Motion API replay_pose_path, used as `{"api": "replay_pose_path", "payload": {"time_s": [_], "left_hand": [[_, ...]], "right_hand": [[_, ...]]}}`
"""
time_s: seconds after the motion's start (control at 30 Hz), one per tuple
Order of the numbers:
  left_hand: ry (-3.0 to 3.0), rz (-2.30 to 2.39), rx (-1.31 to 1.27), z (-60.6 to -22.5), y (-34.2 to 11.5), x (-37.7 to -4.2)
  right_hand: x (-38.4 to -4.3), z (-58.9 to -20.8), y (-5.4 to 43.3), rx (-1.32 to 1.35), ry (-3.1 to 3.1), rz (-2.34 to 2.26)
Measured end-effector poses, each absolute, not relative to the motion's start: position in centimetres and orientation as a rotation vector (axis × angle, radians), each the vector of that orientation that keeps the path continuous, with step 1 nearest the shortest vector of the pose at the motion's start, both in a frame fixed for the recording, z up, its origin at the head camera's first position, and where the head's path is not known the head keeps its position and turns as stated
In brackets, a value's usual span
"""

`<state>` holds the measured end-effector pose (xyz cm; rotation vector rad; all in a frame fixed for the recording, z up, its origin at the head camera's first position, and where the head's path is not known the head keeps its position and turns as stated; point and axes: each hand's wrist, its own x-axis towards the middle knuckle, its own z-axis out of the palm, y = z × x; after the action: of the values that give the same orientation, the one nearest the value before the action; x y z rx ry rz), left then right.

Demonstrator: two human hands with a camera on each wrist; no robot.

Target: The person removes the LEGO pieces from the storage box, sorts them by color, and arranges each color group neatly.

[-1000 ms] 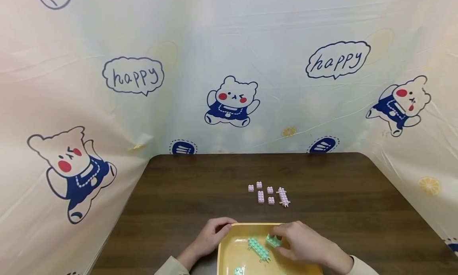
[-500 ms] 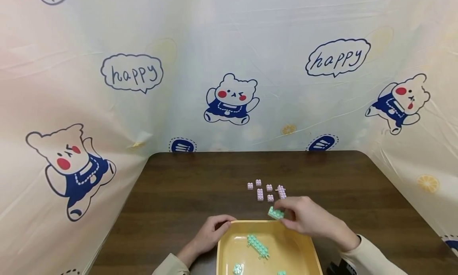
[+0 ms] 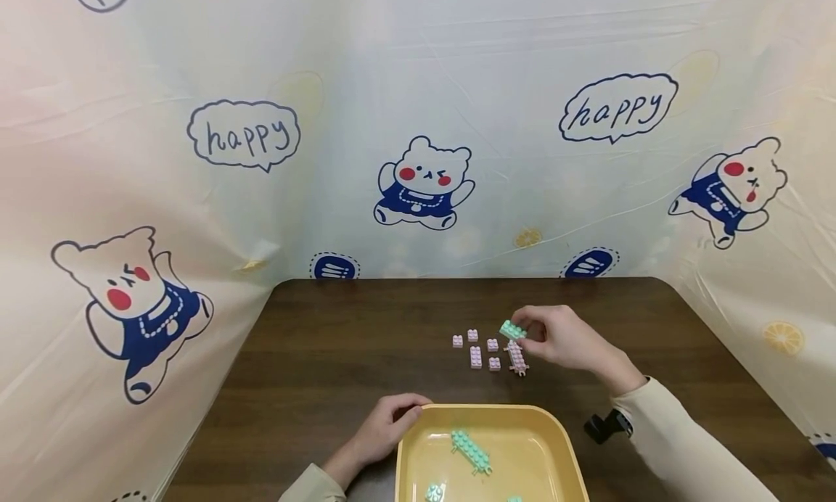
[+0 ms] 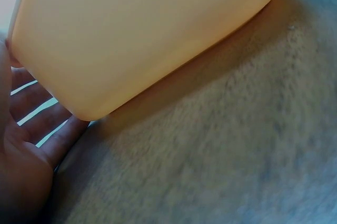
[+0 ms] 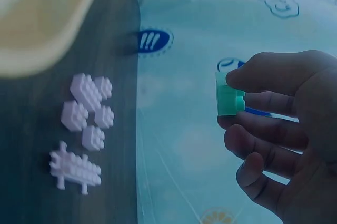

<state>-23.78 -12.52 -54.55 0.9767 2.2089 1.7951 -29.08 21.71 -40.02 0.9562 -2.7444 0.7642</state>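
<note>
backdrop: pale printed sheet on far side and both flanks, bears in blue tops.
backdrop text: "happy" in two bubbles; "!!!" on blue badges. no brand readable on bricks or tray.
table: dark wood-look top.
tray: yellow, near edge of table, cut off by frame. at least three green pieces inside, one long with side pegs.
right hand: out past the tray. thumb and fingers pinch the green brick; other fingers bent, free of it.
left hand: at tray's far left corner, touching it. fingers spread, gaps showing in left wrist view. well apart from the brick.
pink group: six pieces on table beyond the tray; four small bricks, one oblong, one long pegged piece.
green brick: at right hand's fingertips, off the hand's left side. from head view, near the far end of the long pegged piece, studs up; looks held clear of it.
axes: brick slants crosswise; long pegged piece runs mostly near-to-far. right hand is the nearer one.
</note>
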Motion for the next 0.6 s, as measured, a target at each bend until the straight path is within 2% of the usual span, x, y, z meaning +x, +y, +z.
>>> {"api": "replay_pose_path", "payload": {"time_s": [0.6], "left_hand": [[2.231, 1.778, 0.969, -54.2, -12.6, -23.7]], "right_hand": [[-37.4, -41.1, 22.7, 0.738, -2.855, 0.749]]}}
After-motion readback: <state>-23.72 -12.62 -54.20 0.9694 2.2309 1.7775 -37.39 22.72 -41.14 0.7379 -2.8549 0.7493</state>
